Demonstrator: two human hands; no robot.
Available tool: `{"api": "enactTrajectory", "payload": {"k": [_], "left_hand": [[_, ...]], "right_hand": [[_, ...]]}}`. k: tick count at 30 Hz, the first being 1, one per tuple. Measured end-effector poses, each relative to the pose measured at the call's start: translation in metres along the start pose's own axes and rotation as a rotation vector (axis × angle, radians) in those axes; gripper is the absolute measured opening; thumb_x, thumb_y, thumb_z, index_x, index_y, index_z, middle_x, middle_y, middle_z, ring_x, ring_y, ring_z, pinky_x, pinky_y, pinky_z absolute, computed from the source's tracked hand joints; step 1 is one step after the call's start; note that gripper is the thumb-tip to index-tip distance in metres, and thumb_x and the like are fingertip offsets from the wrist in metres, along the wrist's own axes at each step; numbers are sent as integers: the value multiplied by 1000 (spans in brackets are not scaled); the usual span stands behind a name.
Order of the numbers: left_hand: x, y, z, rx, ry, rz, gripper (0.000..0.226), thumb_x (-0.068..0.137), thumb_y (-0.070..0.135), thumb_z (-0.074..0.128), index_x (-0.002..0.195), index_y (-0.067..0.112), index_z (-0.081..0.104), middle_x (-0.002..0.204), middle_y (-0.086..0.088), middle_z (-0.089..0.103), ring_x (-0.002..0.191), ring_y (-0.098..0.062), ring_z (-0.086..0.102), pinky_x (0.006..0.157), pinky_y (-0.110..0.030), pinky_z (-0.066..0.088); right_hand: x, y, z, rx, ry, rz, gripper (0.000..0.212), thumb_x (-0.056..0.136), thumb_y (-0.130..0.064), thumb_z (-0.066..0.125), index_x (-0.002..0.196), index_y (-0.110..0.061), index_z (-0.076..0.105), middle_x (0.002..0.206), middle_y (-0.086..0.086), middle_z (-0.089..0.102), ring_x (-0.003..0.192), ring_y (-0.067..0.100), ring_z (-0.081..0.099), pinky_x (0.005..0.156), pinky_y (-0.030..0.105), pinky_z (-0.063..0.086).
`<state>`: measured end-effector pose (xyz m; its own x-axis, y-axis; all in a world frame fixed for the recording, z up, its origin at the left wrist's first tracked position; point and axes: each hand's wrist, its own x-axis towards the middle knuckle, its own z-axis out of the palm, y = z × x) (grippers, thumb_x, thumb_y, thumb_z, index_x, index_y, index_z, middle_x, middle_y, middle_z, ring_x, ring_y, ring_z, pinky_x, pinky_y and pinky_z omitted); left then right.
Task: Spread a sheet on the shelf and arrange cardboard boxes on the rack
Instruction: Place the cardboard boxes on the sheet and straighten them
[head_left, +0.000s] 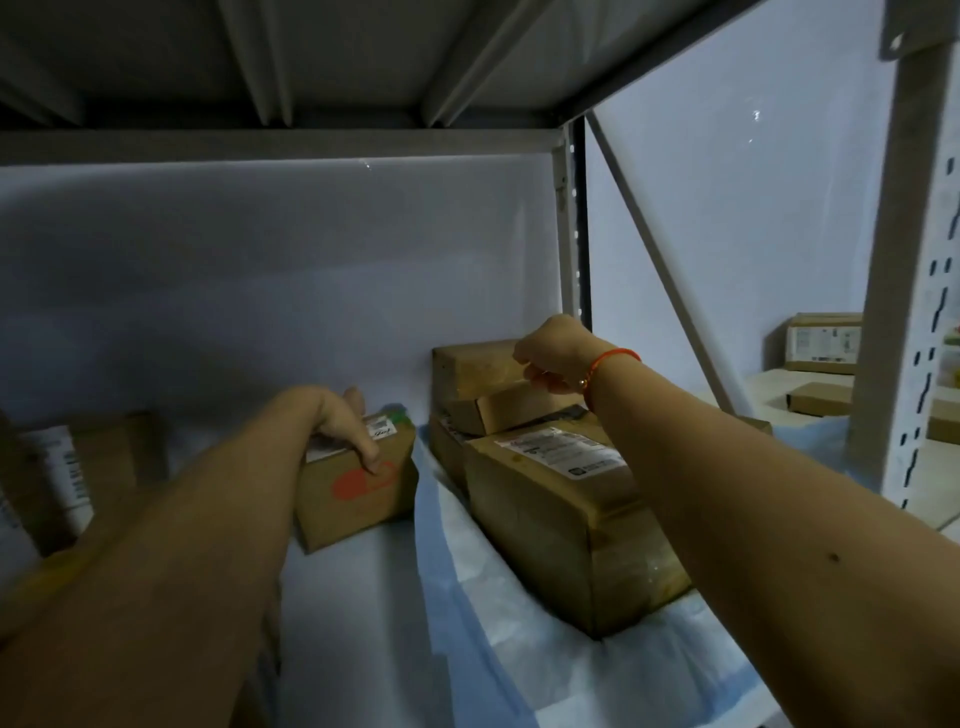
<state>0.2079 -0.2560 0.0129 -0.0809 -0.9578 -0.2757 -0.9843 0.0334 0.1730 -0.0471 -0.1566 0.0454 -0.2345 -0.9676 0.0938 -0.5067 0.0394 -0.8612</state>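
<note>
Left hand (340, 415) grips red-marked box (358, 493)

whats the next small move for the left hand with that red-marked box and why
Probably slide the red-marked box rightward toward the large box: the left hand already grips its top, it sits askew, and a bare gap of sheet separates them.

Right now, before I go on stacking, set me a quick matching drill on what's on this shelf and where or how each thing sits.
Things:
1. left hand
2. right hand
3. sheet
4. small box

Places:
A. spread under the boxes
B. gripping the box with the red mark
C. on top of the stack at right
D. fingers curled, by the top of the stack

Pairs: 1-B, 2-D, 3-A, 4-C
</note>
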Motion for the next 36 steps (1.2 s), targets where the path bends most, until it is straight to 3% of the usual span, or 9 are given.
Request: {"api": "enactTrajectory", "payload": {"k": [5, 7, 11, 14, 18, 23, 27, 32, 36], "left_hand": [[-36, -3, -40, 66, 329, 34, 114, 49, 41, 91, 137, 12, 25, 132, -16, 42, 117, -35, 48, 97, -47, 47], [-60, 0, -55, 123, 512, 85, 109, 49, 46, 89, 134, 14, 30, 128, -14, 42, 116, -33, 46, 98, -45, 44], [-103, 24, -64, 142, 692, 275, 101, 46, 56, 80, 128, 25, 30, 121, -4, 39, 111, -26, 43, 97, -48, 41], [-125, 50, -62, 128, 707, 374, 101, 46, 58, 77, 130, 26, 30, 124, -3, 40, 109, -23, 45, 94, -46, 45], [-138, 77, -58, 117, 778, 408, 104, 45, 65, 71, 132, 25, 32, 127, -4, 43, 111, -25, 48, 95, -47, 45], [-141, 93, -52, 126, 855, 436, 94, 74, 73, 56, 148, 27, 20, 152, -3, 31, 135, -28, 36, 109, -54, 28], [-145, 71, -48, 120, 875, 337, 85, 84, 66, 51, 151, 25, 17, 158, -3, 22, 142, -28, 28, 114, -55, 22], [-147, 7, -42, 161, 807, 76, 85, 84, 67, 50, 151, 25, 19, 157, -8, 22, 141, -33, 28, 113, -56, 24], [-150, -38, -33, 96, 672, -94, 87, 83, 67, 52, 150, 18, 25, 156, -16, 22, 141, -37, 28, 113, -51, 29]], "right_hand": [[-5, -5, 11, 109, -35, -67, 17, 94, -13, 55, 105, -2, 59, 80, 10, 56, 61, 16, 52, 55, 24, 47], [-13, -10, 16, 170, -77, -146, 38, 92, -27, 61, 117, 3, 59, 79, 12, 55, 64, 18, 52, 64, 30, 47], [-33, -24, 19, 291, -333, -180, 77, 84, -58, 59, 144, -15, 38, 143, 14, 41, 127, 32, 44, 90, 38, 42], [-36, -33, 18, 384, -417, -187, 68, 82, -61, 60, 135, -21, 44, 124, 6, 52, 113, 29, 52, 90, 42, 43], [-29, -33, 10, 497, -274, -175, 69, 76, -55, 68, 130, -19, 47, 112, 5, 59, 96, 22, 58, 74, 36, 52], [-14, -23, -11, 644, -88, -77, 42, 77, -52, 66, 103, -22, 54, 105, 7, 61, 97, 26, 57, 86, 42, 50], [8, -8, -26, 611, 97, 4, 77, 66, -66, 60, 126, -18, 52, 117, 8, 61, 104, 32, 57, 95, 49, 46], [46, 5, -24, 523, 113, 69, 53, 82, -53, 49, 121, -18, 55, 122, 3, 59, 108, 26, 55, 101, 45, 43], [187, 54, -1, 380, 158, 144, 75, 48, -62, 51, 111, -22, 60, 108, 7, 66, 94, 33, 63, 88, 48, 48]]}}
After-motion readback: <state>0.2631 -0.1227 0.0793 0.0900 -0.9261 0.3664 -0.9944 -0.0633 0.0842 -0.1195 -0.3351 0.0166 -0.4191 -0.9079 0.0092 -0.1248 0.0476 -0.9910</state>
